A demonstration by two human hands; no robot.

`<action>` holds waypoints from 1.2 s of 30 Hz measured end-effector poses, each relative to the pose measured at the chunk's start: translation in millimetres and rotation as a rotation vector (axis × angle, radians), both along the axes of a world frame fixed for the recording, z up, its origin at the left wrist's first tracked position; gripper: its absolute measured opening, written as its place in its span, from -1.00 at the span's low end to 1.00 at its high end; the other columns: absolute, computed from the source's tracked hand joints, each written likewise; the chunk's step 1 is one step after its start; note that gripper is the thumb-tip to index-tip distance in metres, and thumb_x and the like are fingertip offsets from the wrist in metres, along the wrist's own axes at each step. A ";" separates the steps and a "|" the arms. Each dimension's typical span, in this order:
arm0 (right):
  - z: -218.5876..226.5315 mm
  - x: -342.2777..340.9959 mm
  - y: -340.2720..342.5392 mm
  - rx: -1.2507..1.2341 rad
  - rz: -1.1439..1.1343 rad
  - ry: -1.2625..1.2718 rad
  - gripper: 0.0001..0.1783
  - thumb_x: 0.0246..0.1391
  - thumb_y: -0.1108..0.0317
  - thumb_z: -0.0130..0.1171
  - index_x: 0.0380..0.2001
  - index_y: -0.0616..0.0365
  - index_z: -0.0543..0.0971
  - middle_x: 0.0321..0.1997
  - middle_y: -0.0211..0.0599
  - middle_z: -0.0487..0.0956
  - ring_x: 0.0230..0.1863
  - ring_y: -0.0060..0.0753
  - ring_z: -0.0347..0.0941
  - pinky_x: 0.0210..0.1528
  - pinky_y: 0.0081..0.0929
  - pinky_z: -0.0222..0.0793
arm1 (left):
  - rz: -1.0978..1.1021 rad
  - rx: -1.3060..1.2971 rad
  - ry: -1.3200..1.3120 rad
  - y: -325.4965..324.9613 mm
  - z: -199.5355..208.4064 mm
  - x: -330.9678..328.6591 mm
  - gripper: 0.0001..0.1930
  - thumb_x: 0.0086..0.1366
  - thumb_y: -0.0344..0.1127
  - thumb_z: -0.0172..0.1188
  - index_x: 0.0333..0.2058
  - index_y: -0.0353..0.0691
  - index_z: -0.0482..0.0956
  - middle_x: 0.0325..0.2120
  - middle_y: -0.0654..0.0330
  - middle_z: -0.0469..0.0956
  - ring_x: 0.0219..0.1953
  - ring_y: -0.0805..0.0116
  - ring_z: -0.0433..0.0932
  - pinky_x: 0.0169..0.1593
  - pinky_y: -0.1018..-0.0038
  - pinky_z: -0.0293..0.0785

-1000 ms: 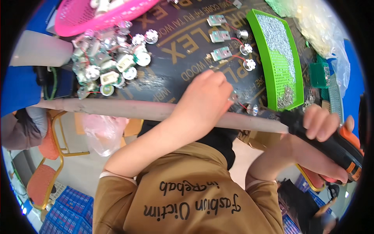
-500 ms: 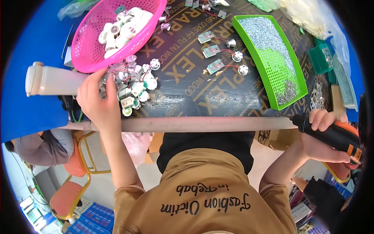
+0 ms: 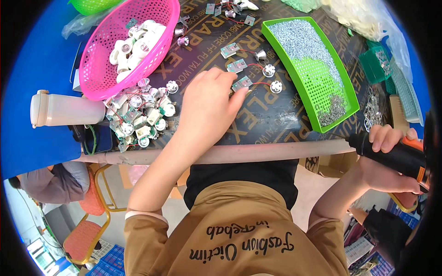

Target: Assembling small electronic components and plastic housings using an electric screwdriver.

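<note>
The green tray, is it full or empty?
Neither: the green tray is partly filled. Silvery pieces cover its far part, a darker heap its near end; bare green shows between.

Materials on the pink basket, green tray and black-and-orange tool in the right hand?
Pink basket: likely molded plastic, semi-gloss; uniform color, evenly perforated wall. Green tray: likely plastic too, judging by its solid color and regular holes. Black-and-orange tool: probably a hard plastic body, dull sheen; can't tell whether any part is rubber.
</note>
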State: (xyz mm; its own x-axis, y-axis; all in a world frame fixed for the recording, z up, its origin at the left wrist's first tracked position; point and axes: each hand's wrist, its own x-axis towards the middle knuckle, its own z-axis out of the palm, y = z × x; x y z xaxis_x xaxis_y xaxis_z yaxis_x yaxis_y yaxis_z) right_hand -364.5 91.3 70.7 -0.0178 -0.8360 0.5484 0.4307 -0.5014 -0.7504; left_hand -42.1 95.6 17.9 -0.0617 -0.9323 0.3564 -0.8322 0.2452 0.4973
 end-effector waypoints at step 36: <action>-39.3 12.6 -104.5 -0.095 0.180 0.041 0.18 -0.18 -0.77 -0.24 0.00 0.21 0.42 -0.49 -0.25 0.41 -0.47 -0.33 0.28 -0.32 -0.30 0.20 | -0.190 0.273 0.201 29.0 -7.7 -24.0 -0.73 0.01 -0.46 0.41 -0.27 -0.33 0.60 -0.43 0.14 0.53 -0.44 0.30 0.53 -0.33 0.45 0.50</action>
State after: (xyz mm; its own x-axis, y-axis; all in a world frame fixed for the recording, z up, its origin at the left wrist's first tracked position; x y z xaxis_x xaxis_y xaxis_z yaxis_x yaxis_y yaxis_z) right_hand -351.9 -13.2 31.4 0.1509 -0.7683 0.6220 0.4900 -0.4883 -0.7221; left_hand -66.1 124.6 10.1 -0.1969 -0.9732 0.1189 -0.6639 0.2216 0.7143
